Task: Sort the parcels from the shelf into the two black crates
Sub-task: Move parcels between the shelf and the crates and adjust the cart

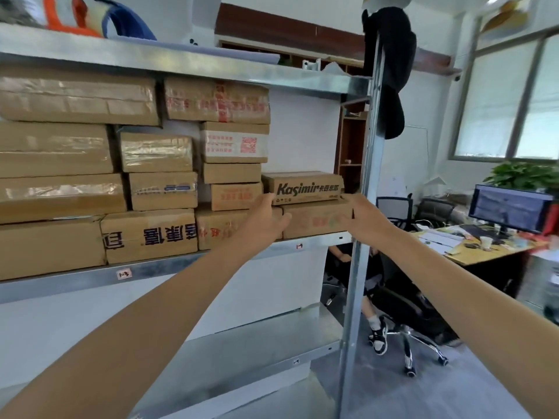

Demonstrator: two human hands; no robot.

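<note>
Item: Kasimir parcel (305,187), printed carton, lying flat between the two hands on top of a plain lower parcel (317,220), at the open end of the shelf (75,282). Left hand (266,220) at its left corner, right hand (363,217) at its right end; fingers of both extended, not yet clamped (actual contact cannot be made out). Bracketing both ends suits a long carton, probably to be lifted level. Beyond the left hand: stacked parcels (157,192), tightly packed. Just beyond the right hand: steel upright (369,176), limiting sideways withdrawal. Black crates: not in view.
</note>
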